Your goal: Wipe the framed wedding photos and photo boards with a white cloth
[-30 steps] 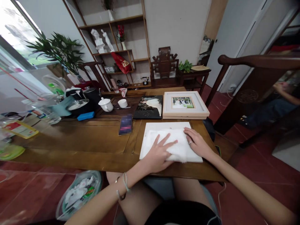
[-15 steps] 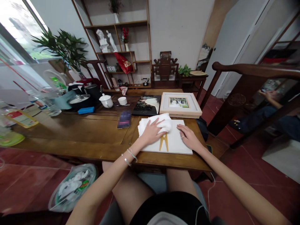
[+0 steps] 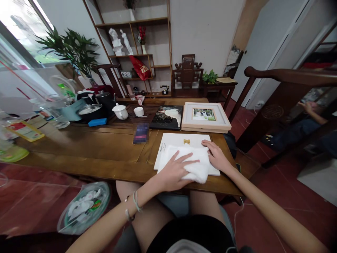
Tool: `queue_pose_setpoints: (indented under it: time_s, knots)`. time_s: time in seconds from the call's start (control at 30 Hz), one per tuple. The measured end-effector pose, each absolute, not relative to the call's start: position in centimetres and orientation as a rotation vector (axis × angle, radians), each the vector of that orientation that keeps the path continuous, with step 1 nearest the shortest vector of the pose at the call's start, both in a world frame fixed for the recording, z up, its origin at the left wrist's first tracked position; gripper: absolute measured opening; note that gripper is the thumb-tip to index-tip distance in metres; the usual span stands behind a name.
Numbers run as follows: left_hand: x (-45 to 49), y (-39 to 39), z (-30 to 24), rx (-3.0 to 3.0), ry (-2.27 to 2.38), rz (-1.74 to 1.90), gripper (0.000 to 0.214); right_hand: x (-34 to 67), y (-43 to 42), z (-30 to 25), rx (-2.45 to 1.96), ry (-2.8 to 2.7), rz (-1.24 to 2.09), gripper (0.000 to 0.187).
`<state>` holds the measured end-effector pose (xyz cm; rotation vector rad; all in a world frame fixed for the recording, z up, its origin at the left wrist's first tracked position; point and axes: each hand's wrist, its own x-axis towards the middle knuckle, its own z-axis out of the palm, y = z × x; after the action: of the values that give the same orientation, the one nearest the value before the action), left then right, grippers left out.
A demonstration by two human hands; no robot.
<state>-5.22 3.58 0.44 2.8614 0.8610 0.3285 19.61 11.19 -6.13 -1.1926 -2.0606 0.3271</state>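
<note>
A white board (image 3: 172,140) with a small gold mark and printed lettering lies flat at the table's front edge. Spread over its near part is a folded white cloth (image 3: 198,165), one corner hanging past the near side. My left hand (image 3: 175,171) rests palm down on this cloth, fingers stretched out and apart. At the board's right side my right hand (image 3: 217,156) lies with fingers extended, touching the surface beside the cloth. Whatever is printed under the cloth is hidden.
Behind the board stand a framed photo (image 3: 206,116) and a dark picture panel (image 3: 165,117). A phone-like item (image 3: 141,133) lies left of it. Farther left are a white teapot (image 3: 120,111), blue block (image 3: 97,122) and bottles. A lined bin (image 3: 86,207) sits on the floor.
My left hand has drawn the cloth from the board's far left part toward me and to the right. The far part of the board now shows. My right hand stays at the right side.
</note>
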Motion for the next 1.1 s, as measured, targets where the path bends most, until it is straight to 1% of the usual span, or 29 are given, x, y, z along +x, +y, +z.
queue_pose_setpoints:
  time_s: [0.17,0.27,0.37,0.47,0.63,0.73,0.8,0.9,1.0,1.1]
  knots:
    - [-5.6,8.8,0.2,2.767,1.065,0.338,0.04,19.5,11.3,-6.1,-1.196,-2.058,0.318,0.037]
    - [-6.1,11.9,0.1,2.732,1.265,0.36,0.041,19.5,11.2,-6.0,-1.197,-2.059,0.31,0.036]
    - [-6.9,13.0,0.0,2.733,1.349,0.359,0.041,19.5,11.1,-6.0,-1.202,-2.056,0.306,0.037]
    - [-7.9,11.6,0.1,2.761,1.293,0.323,0.038,19.5,11.0,-6.0,-1.206,-2.053,0.304,0.037]
    - [-10.5,5.6,0.5,2.833,1.033,0.23,0.028,19.4,11.1,-6.0,-1.21,-2.053,0.306,0.037]
    - [-11.6,3.3,0.9,2.846,0.909,0.225,0.033,19.3,11.1,-6.0,-1.213,-2.052,0.306,0.037]
    - [-11.7,3.4,1.1,2.844,0.902,0.217,0.033,19.4,11.1,-6.0,-1.215,-2.05,0.306,0.037]
    - [-11.2,5.9,0.9,2.825,1.018,0.241,0.035,19.4,11.1,-5.9,-1.211,-2.054,0.304,0.038]
    - [-10.4,10.0,0.5,2.815,1.123,0.3,0.042,19.4,11.1,-5.9,-1.2,-2.06,0.297,0.037]
    - [-9.9,13.7,0.1,2.823,1.222,0.339,0.043,19.4,11.0,-5.9,-1.194,-2.056,0.291,0.037]
